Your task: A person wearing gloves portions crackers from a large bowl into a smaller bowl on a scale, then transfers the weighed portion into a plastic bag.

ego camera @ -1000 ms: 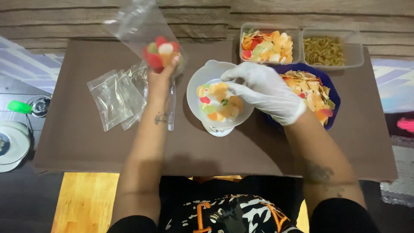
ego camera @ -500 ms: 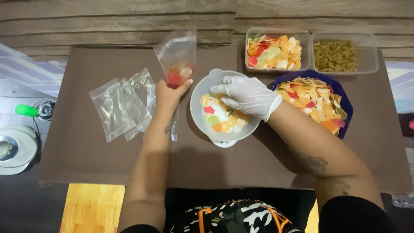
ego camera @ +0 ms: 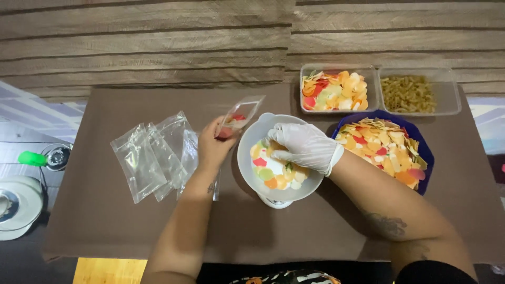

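Head view, looking straight down: a small clear bag (ego camera: 239, 118) sits just left of centre, tilted with its mouth toward the white bowl (ego camera: 247, 158) and a few red and pale chips already inside. The left hand (ego camera: 213, 147) is closed around the bag's lower end, pinching it so the opening stays up and near the bowl's rim. The right hand (ego camera: 302, 147), in a white glove, rests inside the bowl with its fingers curled down over the coloured chips (ego camera: 265, 173); whether they are clamped on any chips I cannot tell, since the glove hides the fingertips. The glove probably keeps the food clean, and holding the bag beside the bowl keeps the reach short.

The bowl stands on a white base (ego camera: 273, 202), partly hidden beneath it. To its right, in the middle right of the frame, a blue bowl (ego camera: 426, 158) is heaped with orange and yellow chips. Above these, upper right, two clear tubs sit side by side: one (ego camera: 305, 92) with mixed coloured chips, the other (ego camera: 452, 89) with small tan pieces. Left of the hands, a fan of empty clear bags (ego camera: 150, 160) lies flat within easy reach.

All rests on a brown mat (ego camera: 105, 221), with wood-grain boards (ego camera: 158, 42) across the top. At the far left edge stand a white round object (ego camera: 18, 205) and a green-handled item (ego camera: 31, 158).
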